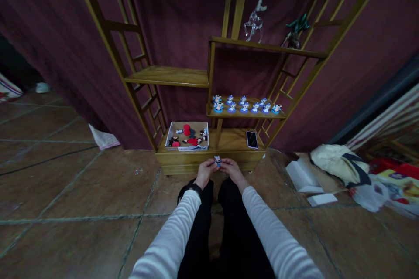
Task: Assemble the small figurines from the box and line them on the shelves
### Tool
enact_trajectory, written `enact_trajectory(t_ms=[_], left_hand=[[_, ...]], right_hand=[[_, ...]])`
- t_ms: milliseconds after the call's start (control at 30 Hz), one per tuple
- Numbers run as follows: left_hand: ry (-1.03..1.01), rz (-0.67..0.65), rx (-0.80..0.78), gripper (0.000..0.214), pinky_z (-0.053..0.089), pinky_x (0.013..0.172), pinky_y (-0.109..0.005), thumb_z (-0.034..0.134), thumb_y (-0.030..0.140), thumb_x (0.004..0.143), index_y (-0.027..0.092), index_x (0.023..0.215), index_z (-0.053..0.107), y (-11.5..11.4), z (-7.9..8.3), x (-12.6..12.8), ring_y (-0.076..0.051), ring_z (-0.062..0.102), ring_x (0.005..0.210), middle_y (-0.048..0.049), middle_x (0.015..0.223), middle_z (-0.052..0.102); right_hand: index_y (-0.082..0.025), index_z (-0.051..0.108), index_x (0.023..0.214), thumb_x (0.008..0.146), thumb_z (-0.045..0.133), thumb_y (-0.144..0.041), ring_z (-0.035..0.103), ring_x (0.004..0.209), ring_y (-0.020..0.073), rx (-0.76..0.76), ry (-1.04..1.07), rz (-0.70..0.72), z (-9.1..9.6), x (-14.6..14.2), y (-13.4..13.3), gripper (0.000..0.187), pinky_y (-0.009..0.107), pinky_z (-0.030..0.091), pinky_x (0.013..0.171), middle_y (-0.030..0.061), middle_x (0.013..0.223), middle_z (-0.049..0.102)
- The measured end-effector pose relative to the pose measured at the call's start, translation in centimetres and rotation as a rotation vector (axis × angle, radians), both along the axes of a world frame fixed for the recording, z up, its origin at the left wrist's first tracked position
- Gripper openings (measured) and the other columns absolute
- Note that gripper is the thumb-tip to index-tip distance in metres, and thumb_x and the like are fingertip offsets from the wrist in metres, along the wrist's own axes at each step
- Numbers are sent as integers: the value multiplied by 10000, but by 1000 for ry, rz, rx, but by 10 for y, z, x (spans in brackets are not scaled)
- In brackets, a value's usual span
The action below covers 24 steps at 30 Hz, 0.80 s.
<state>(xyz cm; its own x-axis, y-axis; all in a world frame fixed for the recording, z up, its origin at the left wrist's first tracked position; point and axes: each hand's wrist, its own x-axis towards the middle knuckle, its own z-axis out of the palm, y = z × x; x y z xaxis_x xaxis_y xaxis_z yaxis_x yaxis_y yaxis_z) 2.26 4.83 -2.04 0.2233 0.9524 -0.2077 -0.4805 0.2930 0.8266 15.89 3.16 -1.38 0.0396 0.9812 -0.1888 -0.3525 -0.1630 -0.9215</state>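
A small figurine (218, 160), pale on top with blue lower down, is pinched between my two hands in front of the shelf's low base. My left hand (206, 170) grips it from the left, fingertips closed on its side. From the right, the fingers of my right hand (231, 168) close on it too. Just beyond, a shallow cardboard box (170, 144) on the bottom shelf contains several figurines with red, black and white parts. Several blue, purple and white figurines (244, 107) stand in two rows on the shelf above, to the right.
A wooden display shelf (166, 76) stands against a dark red curtain (183, 22). A phone (252, 139) lies on the bottom shelf. Higher up are a clear deer ornament (254, 22) and a green ornament (296, 30). White boxes (303, 176) and bags lie on the floor at right.
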Motion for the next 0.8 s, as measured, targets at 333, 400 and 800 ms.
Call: enact_trajectory(t_ms=[333,400,800], left_hand=[[-12,30,-59,176,514,713,-292,759,115,584,93,746,694,2,-1,0,-141,631,656,-76,725,695],[-42,14,-75,137,514,730,-292,712,104,644,90,779,691,2,1,-3,-141,638,678,-88,753,695],[-90,-4,-31,328,497,808,-321,707,105,647,106,970,646,-1,0,-6,-148,647,757,-108,863,694]], right_hand=[[-171,644,701,468,790,-322,619,618,148,-28,-9,-33,-2,-4,2,314,338,491,690,11,700,669],[-173,654,737,504,777,-352,620,624,144,-13,19,-24,0,-3,1,318,330,494,693,14,714,676],[-183,650,800,515,777,-311,628,669,153,48,94,-3,-5,-3,3,338,349,489,744,23,792,691]])
